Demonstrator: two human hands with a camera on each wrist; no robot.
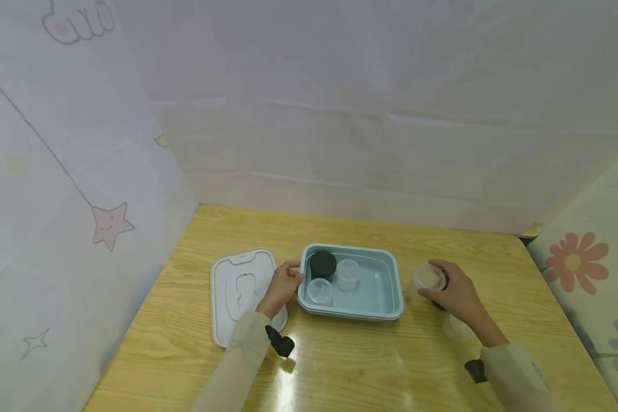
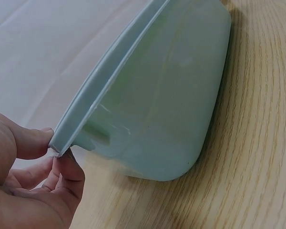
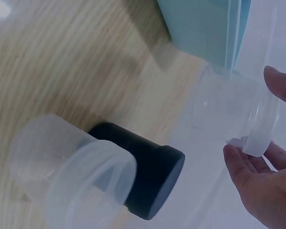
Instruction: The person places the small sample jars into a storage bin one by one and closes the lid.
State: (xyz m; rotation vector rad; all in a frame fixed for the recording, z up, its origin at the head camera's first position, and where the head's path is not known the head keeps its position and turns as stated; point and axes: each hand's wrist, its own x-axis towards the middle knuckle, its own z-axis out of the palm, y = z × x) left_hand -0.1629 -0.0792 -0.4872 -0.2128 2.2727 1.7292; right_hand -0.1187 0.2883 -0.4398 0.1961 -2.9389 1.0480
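**Clear cup lifted beside the blue tray, both hands at work**

Clear cup [image 1: 430, 278], a small see-through plastic pot, sits in the right hand [image 1: 455, 297] just right of the pale blue tray [image 1: 391, 286], fingers curled round its rim and wall; the right wrist view shows the fingertips [image 3: 281, 83] pinching near the ribbed rim. It looks light, thin-walled and a little slippery, so a gentle hold around the rim would likely serve better than a squeeze at mid-wall. Nearer the person on the wooden surface [image 1: 350, 366] stands another translucent cup [image 1: 455, 327], and the right wrist view shows a black cup [image 3: 145, 174] behind it. The left hand [image 1: 283, 285] reaches forward from a pale sleeve, thumb and fingers pinching the tray's left rim; the tray appears stiff and light. Inside it lie a black-lidded pot [image 1: 323, 264] and two clear cups [image 1: 320, 290]. A white lid [image 1: 237, 292] lies flat left of the tray. Farther off, pale sheets wall the scene
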